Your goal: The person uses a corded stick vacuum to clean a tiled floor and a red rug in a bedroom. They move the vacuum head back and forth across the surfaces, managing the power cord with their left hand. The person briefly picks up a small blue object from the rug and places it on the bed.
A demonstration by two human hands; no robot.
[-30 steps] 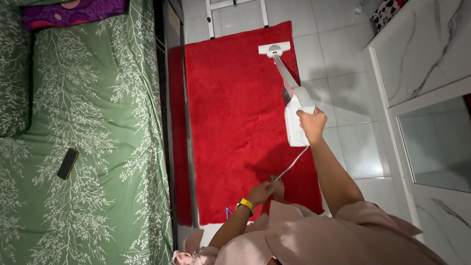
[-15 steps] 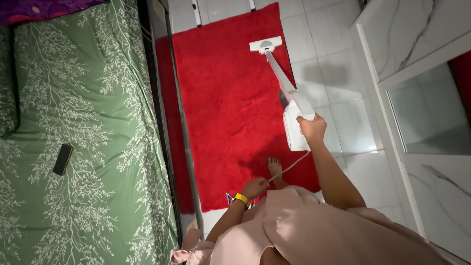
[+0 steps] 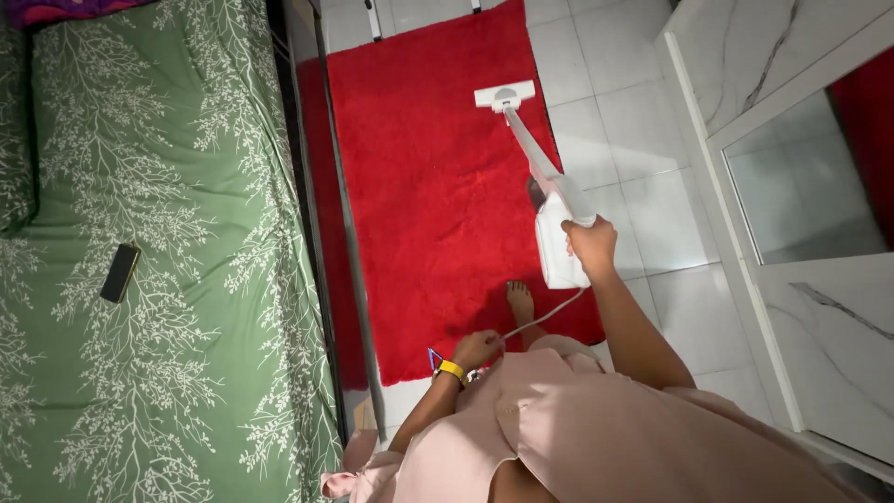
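Note:
My right hand [image 3: 589,245] grips the handle of a white stick vacuum cleaner [image 3: 555,224]. Its floor head [image 3: 504,95] rests on a red shaggy rug [image 3: 428,186], near the rug's right edge. My left hand [image 3: 478,348], with a yellow wristband, is closed on the vacuum's white cord [image 3: 545,318], which runs up to the vacuum body. A bare foot [image 3: 520,304] stands on the rug just above my left hand.
A bed with a green leaf-patterned sheet [image 3: 158,261] fills the left side, with a dark phone [image 3: 120,272] lying on it. A dark bed frame edge [image 3: 326,205] borders the rug. White floor tiles [image 3: 643,177] and a marble-look cabinet with a glass panel [image 3: 801,186] lie to the right.
The vacuum head has slid a little nearer to me along the rug. My left hand keeps hold of the cord, and the foot shows more fully on the rug.

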